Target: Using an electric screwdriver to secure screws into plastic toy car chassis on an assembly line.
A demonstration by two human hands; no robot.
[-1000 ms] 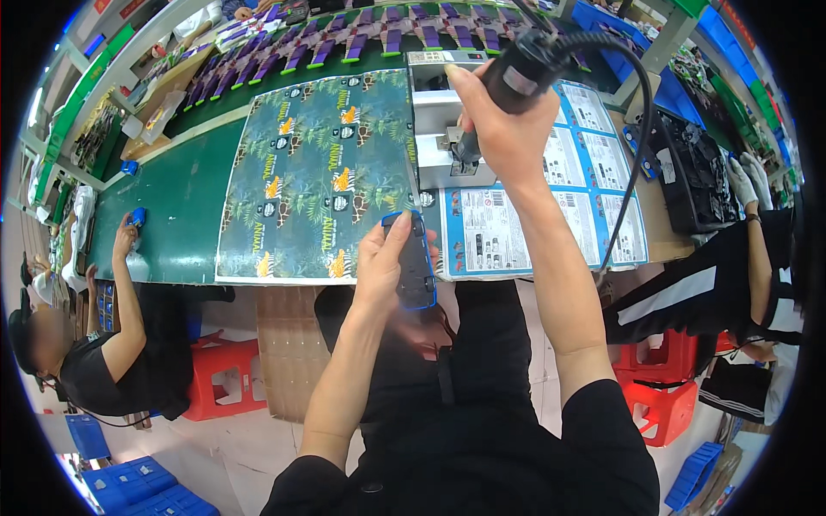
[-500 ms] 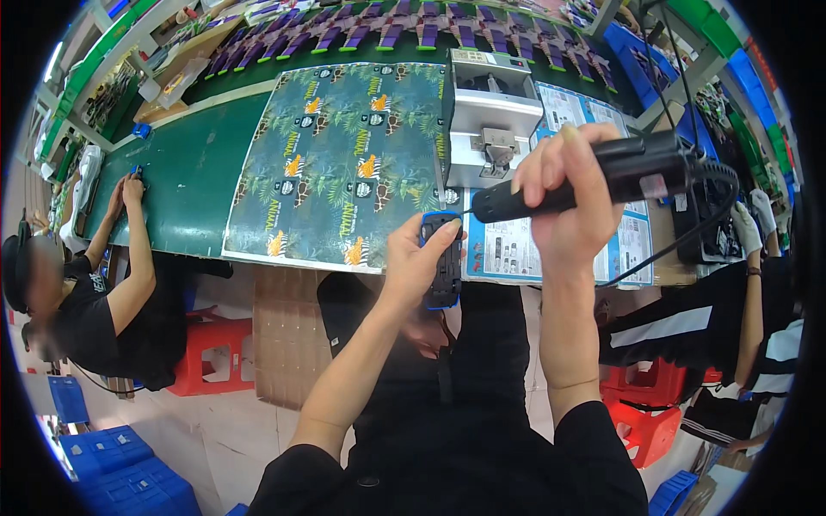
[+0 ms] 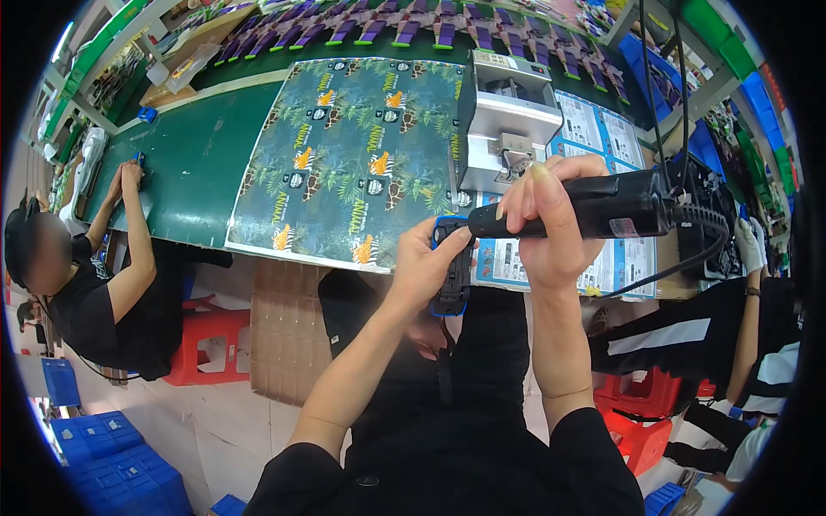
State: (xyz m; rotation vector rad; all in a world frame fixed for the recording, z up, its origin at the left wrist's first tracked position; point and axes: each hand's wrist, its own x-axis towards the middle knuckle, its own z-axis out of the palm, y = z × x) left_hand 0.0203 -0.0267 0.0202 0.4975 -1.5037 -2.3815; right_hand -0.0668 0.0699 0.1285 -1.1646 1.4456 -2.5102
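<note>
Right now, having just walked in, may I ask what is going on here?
The person's left hand holds a black, blue-edged part at the bench. The right hand grips a black corded tool, its front end close to the part's upper end; whether they touch is unclear. Beyond stands a silver machine, with a jungle-print sheet to its left. Farther left sits a co-worker.

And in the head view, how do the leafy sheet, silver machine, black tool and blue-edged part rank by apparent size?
1. Leafy sheet
2. Silver machine and black tool: too alike to rank
3. Blue-edged part, partly covered by the left hand
</note>
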